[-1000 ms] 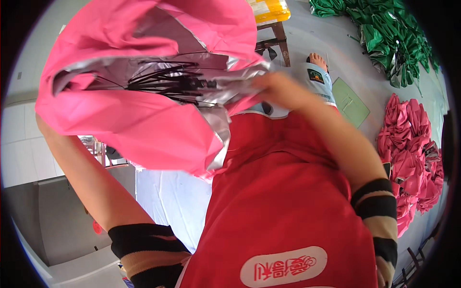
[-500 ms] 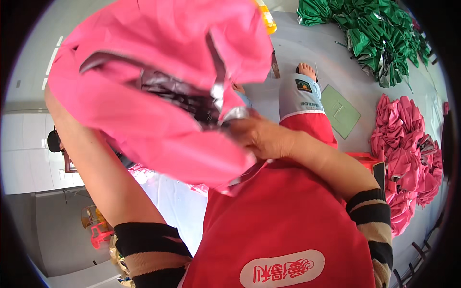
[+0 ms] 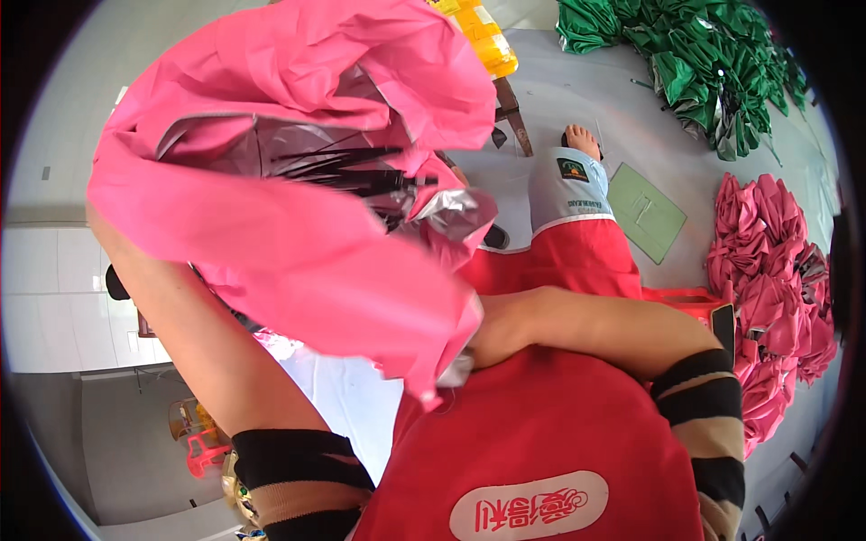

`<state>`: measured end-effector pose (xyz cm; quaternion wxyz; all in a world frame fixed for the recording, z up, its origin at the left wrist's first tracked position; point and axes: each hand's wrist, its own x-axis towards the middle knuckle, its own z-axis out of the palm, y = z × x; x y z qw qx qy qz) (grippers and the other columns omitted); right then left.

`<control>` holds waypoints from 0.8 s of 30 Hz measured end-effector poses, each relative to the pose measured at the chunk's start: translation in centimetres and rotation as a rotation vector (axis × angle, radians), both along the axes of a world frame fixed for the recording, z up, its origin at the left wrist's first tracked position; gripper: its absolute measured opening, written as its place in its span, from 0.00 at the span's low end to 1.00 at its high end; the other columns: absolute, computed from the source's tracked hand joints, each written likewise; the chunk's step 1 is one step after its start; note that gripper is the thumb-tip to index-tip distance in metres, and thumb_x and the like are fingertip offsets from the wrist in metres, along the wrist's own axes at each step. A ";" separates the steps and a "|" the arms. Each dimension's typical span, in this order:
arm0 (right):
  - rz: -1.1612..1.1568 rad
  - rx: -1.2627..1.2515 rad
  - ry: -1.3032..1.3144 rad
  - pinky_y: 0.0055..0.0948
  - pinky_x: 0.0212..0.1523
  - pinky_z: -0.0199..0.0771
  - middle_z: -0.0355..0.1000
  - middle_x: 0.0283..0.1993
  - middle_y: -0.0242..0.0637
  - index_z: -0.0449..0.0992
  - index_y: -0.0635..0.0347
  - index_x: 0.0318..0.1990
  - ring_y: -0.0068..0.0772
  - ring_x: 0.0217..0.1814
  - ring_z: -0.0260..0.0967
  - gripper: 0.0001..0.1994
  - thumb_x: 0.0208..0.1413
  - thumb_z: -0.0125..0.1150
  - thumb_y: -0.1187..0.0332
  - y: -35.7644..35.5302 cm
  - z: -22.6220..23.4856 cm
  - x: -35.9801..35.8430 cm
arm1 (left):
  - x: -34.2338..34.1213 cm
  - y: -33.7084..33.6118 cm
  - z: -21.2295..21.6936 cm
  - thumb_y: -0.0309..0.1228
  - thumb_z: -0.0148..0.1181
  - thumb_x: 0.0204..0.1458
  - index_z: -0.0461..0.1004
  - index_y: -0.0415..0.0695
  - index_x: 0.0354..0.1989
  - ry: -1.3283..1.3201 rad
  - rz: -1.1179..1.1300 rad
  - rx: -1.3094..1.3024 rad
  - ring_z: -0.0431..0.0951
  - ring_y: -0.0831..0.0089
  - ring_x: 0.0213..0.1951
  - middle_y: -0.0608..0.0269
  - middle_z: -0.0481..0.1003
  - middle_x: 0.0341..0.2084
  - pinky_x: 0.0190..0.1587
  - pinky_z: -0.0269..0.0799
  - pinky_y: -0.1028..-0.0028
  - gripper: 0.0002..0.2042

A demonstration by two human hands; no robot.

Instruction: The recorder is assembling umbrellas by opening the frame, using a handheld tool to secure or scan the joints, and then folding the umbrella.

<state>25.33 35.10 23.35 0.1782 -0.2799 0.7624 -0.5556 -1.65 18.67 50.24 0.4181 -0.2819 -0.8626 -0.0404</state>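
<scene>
A pink umbrella (image 3: pixel 271 230), partly spread, is held up in front of me. Its silver lining and black ribs (image 3: pixel 347 171) show through the gap between the cloth folds. My left forearm rises from the lower left and passes behind the canopy, which hides my left hand entirely. Low on the canopy's right side, my right hand (image 3: pixel 492 335) is closed at the cloth edge, close to my red apron (image 3: pixel 541 415). The fingertips are covered by the fabric, and that part of the cloth is slightly blurred.
Green folded umbrellas (image 3: pixel 695 68) lie heaped on the floor at the far right. A pile of pink ones (image 3: pixel 762 288) is at the right, beside a red plastic piece (image 3: pixel 681 302). A green flat board (image 3: pixel 647 215) lies near my foot. Yellow-wrapped stool seat (image 3: pixel 483 41) stands beyond the umbrella.
My right hand has moved down and back toward my apron, away from the umbrella's inside. The canopy gap has widened, showing more of the ribs and lining.
</scene>
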 end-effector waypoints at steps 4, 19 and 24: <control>0.206 -0.096 -0.335 0.33 0.48 0.71 0.71 0.50 0.42 0.71 0.61 0.52 0.31 0.49 0.70 0.19 0.54 0.60 0.66 8.8 -2.0 3.7 | -0.8 0.0 0.9 0.36 0.46 0.61 0.69 0.34 0.52 -0.742 -0.347 0.918 0.76 0.61 0.47 0.50 0.75 0.47 0.51 0.71 0.64 0.18; -0.328 -0.945 -0.417 0.31 0.63 0.60 0.61 0.64 0.41 0.52 0.59 0.68 0.34 0.65 0.58 0.33 0.59 0.57 0.60 10.4 -7.2 -9.8 | 7.3 3.6 -0.1 0.35 0.44 0.64 0.67 0.34 0.53 -1.136 -0.919 1.328 0.75 0.60 0.47 0.51 0.73 0.48 0.53 0.70 0.63 0.18; -0.720 -0.700 -0.507 0.20 0.29 0.70 0.69 0.40 0.32 0.63 0.50 0.54 0.18 0.36 0.69 0.18 0.61 0.56 0.55 10.3 -1.8 -4.5 | 5.9 2.9 -3.5 0.36 0.46 0.63 0.69 0.35 0.52 -1.091 -0.955 1.238 0.76 0.63 0.46 0.53 0.74 0.46 0.52 0.71 0.65 0.17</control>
